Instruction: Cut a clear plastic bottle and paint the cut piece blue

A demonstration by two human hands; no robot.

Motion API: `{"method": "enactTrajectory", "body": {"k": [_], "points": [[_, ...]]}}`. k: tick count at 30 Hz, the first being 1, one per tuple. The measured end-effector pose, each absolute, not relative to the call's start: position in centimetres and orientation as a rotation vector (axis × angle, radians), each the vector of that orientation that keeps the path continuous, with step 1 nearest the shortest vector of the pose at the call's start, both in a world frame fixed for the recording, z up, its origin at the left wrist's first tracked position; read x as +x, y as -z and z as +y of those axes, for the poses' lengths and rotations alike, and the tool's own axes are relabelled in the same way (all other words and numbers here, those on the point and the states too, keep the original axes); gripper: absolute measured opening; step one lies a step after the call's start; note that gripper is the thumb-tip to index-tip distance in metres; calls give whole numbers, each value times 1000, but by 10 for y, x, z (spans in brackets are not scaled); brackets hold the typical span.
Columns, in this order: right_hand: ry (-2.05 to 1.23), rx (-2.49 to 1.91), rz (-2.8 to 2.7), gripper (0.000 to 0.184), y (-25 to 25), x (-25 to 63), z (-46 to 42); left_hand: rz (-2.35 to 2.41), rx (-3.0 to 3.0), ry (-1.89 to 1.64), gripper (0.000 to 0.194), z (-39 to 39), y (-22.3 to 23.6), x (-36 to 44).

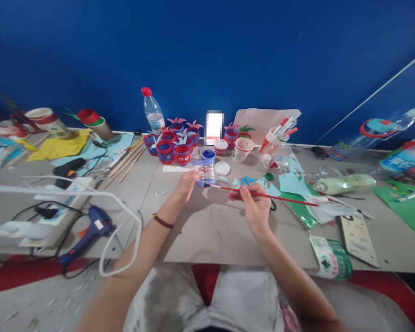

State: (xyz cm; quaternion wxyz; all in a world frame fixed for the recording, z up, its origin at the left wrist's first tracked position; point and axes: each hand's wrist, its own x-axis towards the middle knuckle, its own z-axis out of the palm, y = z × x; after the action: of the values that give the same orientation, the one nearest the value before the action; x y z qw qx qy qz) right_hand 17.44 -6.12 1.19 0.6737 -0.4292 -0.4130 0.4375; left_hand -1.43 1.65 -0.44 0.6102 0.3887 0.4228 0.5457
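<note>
My left hand (pixel 187 184) grips a clear cut plastic bottle piece (pixel 205 174) with blue paint along its rims. In my right hand (pixel 254 203) is a long red paintbrush (pixel 280 198), its dark tip close to the bottle piece; whether it touches I cannot tell. Just behind stands an open jar of blue paint (pixel 208 154), with a white lid (pixel 222 168) beside it. A second, white-topped jar (pixel 221 147) is next to it. Several red and blue painted cups (pixel 165 152) with paper leaves, some with eyes, are grouped at the back left.
A blue glue gun (pixel 96 228), a power strip (pixel 60 216) and white cable (pixel 124 198) lie left. Wooden sticks (pixel 126 162) and a bottle (pixel 154 113) sit behind. At right are paper cup (pixel 243 150), paper scraps (pixel 292 177), a phone (pixel 358 240) and bottles (pixel 346 183).
</note>
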Motion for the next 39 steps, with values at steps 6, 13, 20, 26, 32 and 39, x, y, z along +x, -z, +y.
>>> {"method": "enactTrajectory", "body": {"k": [6, 13, 20, 26, 32, 39], "points": [[-940, -988, -915, 43, -16, 175, -61, 955, 902, -1253, 35, 18, 5, -17], [-859, -1024, -926, 43, -20, 179, -60, 956, 847, -1273, 37, 18, 2, -19], [-811, -966, -993, 37, -16, 180, -63, 1059, 969, -1246, 37, 19, 7, -17], [-731, -966, -1103, 33, -12, 175, -66, 1163, 1084, -1184, 36, 16, 5, -13], [-582, -1014, -1169, 27, -6, 177, -68, 1164, 1071, -1195, 34, 20, 12, -16], [-531, -1054, -1134, 29, -7, 180, -66, 1043, 979, -1236, 39, 23, 17, -21]]}}
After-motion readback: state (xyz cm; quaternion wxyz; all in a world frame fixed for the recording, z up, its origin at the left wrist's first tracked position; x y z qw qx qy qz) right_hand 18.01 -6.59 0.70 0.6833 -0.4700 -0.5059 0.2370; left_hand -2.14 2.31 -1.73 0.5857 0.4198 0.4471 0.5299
